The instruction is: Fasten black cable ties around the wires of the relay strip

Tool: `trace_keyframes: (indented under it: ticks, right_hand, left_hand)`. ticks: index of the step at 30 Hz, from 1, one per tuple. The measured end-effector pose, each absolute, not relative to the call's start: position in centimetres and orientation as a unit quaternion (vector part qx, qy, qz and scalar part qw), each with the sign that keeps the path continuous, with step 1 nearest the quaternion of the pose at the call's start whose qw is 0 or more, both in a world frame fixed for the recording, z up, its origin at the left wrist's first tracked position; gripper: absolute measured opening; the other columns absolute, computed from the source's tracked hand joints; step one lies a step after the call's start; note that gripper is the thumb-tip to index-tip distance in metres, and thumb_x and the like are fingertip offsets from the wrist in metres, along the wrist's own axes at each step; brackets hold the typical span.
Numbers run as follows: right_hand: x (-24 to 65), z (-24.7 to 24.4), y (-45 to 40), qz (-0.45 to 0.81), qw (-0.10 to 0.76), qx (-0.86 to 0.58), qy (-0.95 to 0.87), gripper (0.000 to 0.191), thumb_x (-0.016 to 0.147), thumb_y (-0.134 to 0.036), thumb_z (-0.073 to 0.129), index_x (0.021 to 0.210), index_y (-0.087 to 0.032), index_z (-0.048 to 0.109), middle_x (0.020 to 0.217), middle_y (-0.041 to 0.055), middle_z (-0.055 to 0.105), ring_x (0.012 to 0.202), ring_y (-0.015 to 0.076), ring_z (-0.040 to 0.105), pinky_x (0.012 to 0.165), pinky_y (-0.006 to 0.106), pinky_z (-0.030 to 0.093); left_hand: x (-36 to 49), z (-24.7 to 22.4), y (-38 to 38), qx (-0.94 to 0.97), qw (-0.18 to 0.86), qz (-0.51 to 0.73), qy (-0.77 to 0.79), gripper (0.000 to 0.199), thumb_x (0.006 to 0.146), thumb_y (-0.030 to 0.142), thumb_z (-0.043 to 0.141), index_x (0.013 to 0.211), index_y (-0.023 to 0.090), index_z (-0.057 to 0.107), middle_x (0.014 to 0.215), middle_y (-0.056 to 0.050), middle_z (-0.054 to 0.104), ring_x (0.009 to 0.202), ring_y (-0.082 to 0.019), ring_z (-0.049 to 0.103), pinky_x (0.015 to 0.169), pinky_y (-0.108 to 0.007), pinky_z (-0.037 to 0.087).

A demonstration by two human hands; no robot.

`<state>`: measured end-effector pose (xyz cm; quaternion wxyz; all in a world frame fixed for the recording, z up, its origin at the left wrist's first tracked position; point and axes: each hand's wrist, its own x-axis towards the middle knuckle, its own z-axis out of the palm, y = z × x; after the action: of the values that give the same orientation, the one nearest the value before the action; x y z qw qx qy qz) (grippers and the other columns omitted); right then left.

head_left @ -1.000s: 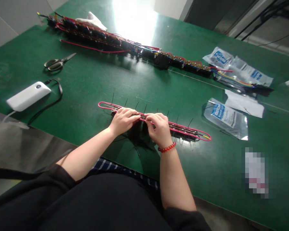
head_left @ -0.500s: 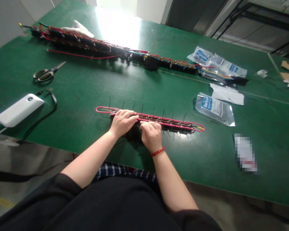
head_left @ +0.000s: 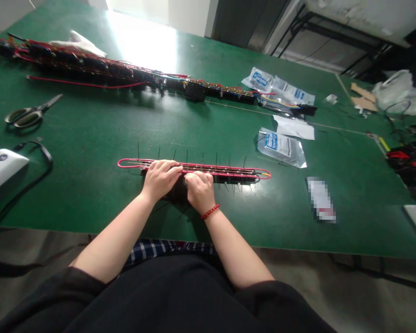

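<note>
A long black strip (head_left: 230, 176) with metal rails lies on the green table in front of me, a red wire (head_left: 263, 169) looped along its length. Thin black tails (head_left: 186, 157), like cable-tie ends, stick up along its far side and out from its near side. My left hand (head_left: 161, 178) lies across the strip left of its middle, fingers curled over the wire and pressing down. Close beside it, my right hand (head_left: 200, 188) is closed in a pinch at the near edge. Whatever sits between those fingertips is hidden.
A longer wired assembly (head_left: 118, 74) crosses the far side of the table (head_left: 225, 134). Scissors (head_left: 29, 116) and a white power bank (head_left: 3, 169) with a cable lie left. Rightward are clear plastic bags (head_left: 284, 150), a white paper (head_left: 294, 128) and a blurred-out item (head_left: 321, 200).
The view has swung to the right, so the table's contents appear further left and more shows at the right edge. Both hands keep about the same places on the strip.
</note>
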<state>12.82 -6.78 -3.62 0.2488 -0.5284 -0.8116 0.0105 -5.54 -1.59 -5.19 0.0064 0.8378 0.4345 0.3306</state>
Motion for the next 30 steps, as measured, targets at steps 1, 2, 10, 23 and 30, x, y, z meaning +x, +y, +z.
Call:
trace_keyframes:
  ticks: [1, 2, 10, 23, 30]
  right_hand:
    - [12.83, -3.64, -6.78, 0.009, 0.253, -0.527, -0.811, 0.02, 0.096, -0.011, 0.047, 0.101, -0.022, 0.063, 0.107, 0.0066, 0.074, 0.111, 0.0207, 0.061, 0.096, 0.038, 0.03]
    - [12.83, -3.67, -6.78, 0.008, 0.256, -0.526, -0.811, 0.02, 0.096, -0.011, 0.046, 0.101, -0.022, 0.063, 0.107, 0.0066, 0.075, 0.111, 0.0204, 0.061, 0.096, 0.038, 0.03]
    - [12.8, -3.83, -6.66, 0.018, 0.273, -0.52, -0.809, 0.021, 0.095, -0.01, 0.047, 0.102, -0.021, 0.063, 0.108, 0.0069, 0.075, 0.112, 0.0206, 0.061, 0.095, 0.038, 0.029]
    - [13.0, -3.81, -6.41, 0.028, 0.295, -0.519, -0.802, 0.019, 0.093, -0.009, 0.049, 0.095, -0.022, 0.063, 0.096, 0.0038, 0.076, 0.104, 0.02, 0.062, 0.093, 0.038, 0.03]
    - [13.01, -3.75, -6.23, 0.029, 0.293, -0.517, -0.804, 0.02, 0.093, -0.008, 0.049, 0.094, -0.022, 0.063, 0.096, 0.0038, 0.076, 0.103, 0.02, 0.062, 0.092, 0.038, 0.03]
  left_hand:
    - [-5.54, -5.2, -1.59, 0.837, 0.006, 0.331, 0.435, 0.018, 0.096, 0.033, 0.059, 0.108, 0.031, 0.073, 0.113, -0.004, 0.072, 0.105, -0.024, 0.063, 0.093, -0.041, 0.043]
    - [-5.53, -5.19, -1.59, 0.837, 0.005, 0.331, 0.435, 0.018, 0.096, 0.033, 0.058, 0.107, 0.031, 0.073, 0.113, -0.004, 0.072, 0.105, -0.024, 0.063, 0.093, -0.041, 0.043]
    - [-5.49, -4.97, -1.59, 0.84, -0.017, 0.328, 0.432, 0.017, 0.097, 0.033, 0.058, 0.106, 0.029, 0.073, 0.113, -0.003, 0.072, 0.103, -0.023, 0.063, 0.093, -0.04, 0.043]
    - [-5.43, -4.98, -1.59, 0.84, -0.022, 0.321, 0.437, 0.016, 0.097, 0.032, 0.059, 0.106, 0.029, 0.072, 0.113, -0.003, 0.072, 0.103, -0.023, 0.064, 0.093, -0.041, 0.043]
    - [-5.43, -5.06, -1.58, 0.84, -0.032, 0.319, 0.437, 0.016, 0.097, 0.032, 0.059, 0.105, 0.029, 0.072, 0.113, -0.003, 0.072, 0.103, -0.022, 0.064, 0.092, -0.041, 0.043]
